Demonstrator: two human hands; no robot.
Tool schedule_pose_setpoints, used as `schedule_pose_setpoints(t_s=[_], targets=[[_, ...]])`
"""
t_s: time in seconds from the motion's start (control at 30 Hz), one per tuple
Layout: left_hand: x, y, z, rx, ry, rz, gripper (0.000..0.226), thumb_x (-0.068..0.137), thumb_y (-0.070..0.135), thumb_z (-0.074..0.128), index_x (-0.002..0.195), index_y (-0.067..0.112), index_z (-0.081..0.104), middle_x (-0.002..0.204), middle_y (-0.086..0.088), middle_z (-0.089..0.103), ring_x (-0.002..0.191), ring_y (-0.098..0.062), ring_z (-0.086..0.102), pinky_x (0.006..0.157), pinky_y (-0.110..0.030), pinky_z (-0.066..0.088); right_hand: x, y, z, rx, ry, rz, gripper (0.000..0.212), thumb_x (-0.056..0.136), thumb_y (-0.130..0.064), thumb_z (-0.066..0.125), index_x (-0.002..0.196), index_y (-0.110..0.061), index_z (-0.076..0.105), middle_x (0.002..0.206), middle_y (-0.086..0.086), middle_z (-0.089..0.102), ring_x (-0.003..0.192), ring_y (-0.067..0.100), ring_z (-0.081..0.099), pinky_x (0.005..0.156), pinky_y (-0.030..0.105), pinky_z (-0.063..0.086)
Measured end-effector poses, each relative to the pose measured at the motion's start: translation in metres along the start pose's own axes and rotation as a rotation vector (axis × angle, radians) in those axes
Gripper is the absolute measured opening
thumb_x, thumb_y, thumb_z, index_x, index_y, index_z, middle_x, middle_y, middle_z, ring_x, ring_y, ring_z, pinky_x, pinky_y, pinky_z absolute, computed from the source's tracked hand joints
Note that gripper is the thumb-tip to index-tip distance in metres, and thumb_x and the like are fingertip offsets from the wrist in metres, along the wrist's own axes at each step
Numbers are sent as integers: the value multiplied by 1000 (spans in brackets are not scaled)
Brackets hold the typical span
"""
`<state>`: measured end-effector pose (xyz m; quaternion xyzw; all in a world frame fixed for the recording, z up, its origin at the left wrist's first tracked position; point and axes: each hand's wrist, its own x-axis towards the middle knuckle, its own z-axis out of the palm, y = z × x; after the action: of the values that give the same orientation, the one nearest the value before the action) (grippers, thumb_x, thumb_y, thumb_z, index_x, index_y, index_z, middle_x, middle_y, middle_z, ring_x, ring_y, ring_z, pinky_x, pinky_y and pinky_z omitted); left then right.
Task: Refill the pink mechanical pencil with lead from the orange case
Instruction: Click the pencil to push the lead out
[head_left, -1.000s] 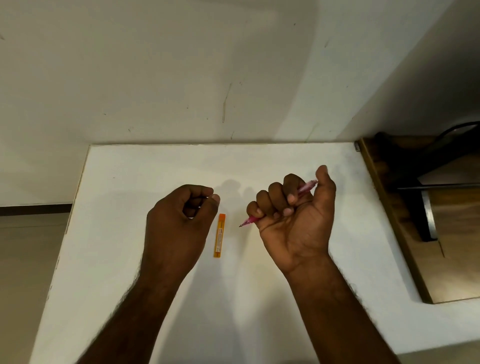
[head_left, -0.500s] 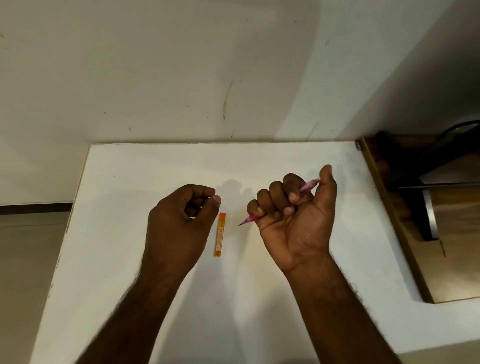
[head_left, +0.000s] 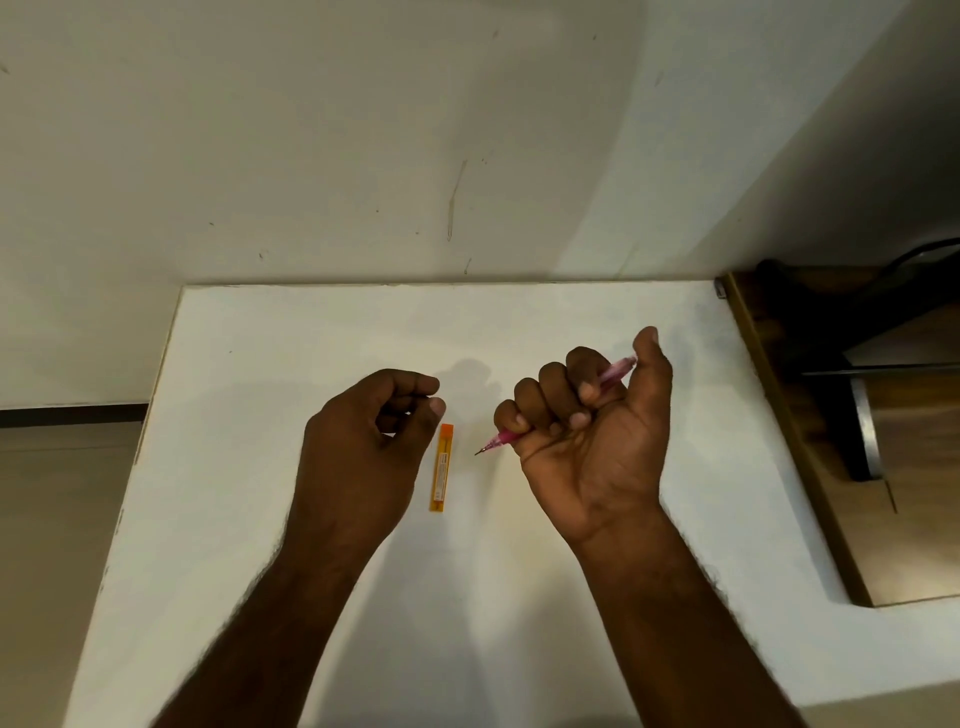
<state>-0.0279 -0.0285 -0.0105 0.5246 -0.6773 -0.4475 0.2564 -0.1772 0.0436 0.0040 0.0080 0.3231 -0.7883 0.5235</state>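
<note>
The pink mechanical pencil (head_left: 613, 375) lies across my right hand (head_left: 589, 431), wrapped by the fingers, palm up. Its tip points down-left with a short dark lead showing, and my thumb rests at its rear end. The orange lead case (head_left: 442, 466) lies flat on the white table (head_left: 311, 332) between both hands. My left hand (head_left: 363, 441) hovers just left of the case, fingers curled with thumb against fingertips; whether anything small is pinched there I cannot tell.
A brown wooden desk (head_left: 893, 519) with a dark metal bracket and a black cable adjoins the table's right edge. A pale wall stands behind the table. Floor shows to the left.
Almost nothing has moved; my right hand shifted very slightly with the pencil. The case stays in place.
</note>
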Motion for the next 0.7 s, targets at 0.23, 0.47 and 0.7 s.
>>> schedule_pose_setpoints(t_s=[0.23,0.47,0.7], targets=[[-1,-2,2,96,-150,11,29,84,9,75,105,30,70,93,15,71,78,-3,67,68,-5,43,-1,-2,-1,34,-26,9,65,94,-68,39,57,-15,37,47,-2,28,51,16,20,57,32,29],[1,-5,1,91,-158,16,39,75,9,83,104,31,69,93,16,70,73,1,65,62,-5,46,0,-1,-4,63,-39,-4,60,95,-62,41,57,-15,38,47,-2,29,52,17,20,55,32,32],[0,-6,2,91,-165,31,43,72,13,86,105,33,69,94,17,70,72,-1,66,64,-16,49,-1,-1,-5,98,-68,-12,58,96,-58,41,58,-15,38,47,-2,30,53,17,20,57,33,31]])
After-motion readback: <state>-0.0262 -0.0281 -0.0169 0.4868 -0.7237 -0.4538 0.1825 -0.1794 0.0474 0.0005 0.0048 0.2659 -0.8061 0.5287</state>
